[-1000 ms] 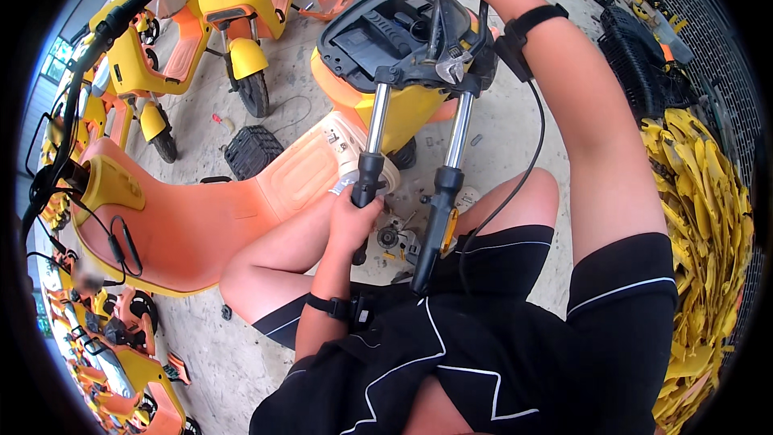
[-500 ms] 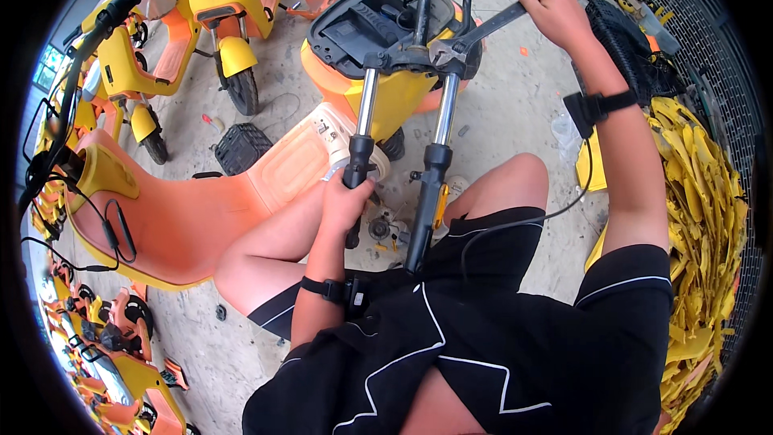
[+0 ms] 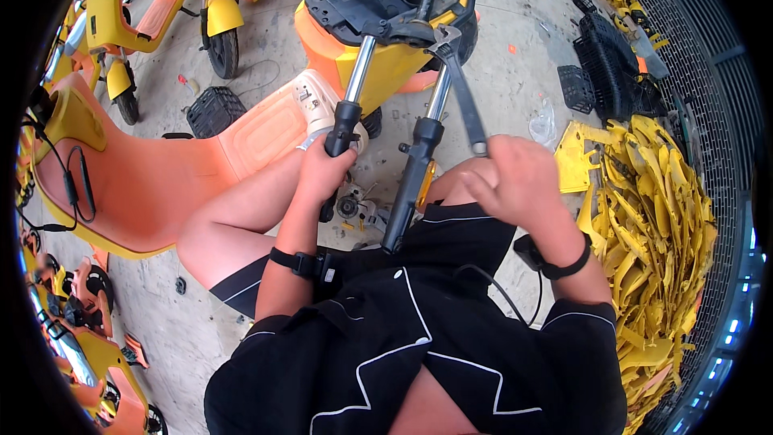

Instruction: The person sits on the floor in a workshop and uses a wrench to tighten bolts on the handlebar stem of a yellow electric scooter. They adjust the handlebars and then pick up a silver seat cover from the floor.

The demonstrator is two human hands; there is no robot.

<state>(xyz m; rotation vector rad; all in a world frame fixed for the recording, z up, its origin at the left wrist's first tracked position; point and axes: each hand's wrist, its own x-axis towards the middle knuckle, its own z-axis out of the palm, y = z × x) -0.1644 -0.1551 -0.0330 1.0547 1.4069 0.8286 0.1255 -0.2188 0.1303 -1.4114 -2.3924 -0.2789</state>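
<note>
The left hand point(image 3: 322, 173) is clamped round the left fork leg point(image 3: 348, 113); the right hand point(image 3: 515, 181) grips a wrench point(image 3: 459, 84) whose head sits on the fork crown at twelve o'clock. Orange body panel point(image 3: 161, 185) crowds nine o'clock, yellow panel heap point(image 3: 652, 225) three o'clock; bare concrete lies beyond.

Black shirt point(image 3: 403, 338) (white piping), black wristbands point(image 3: 294, 262)

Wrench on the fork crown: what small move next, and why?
Probably pull the wrench handle toward the body while bracing. Its jaws sit at the top of the fork, the right hand grips the handle end, and the left hand steadies the left fork leg.
</note>
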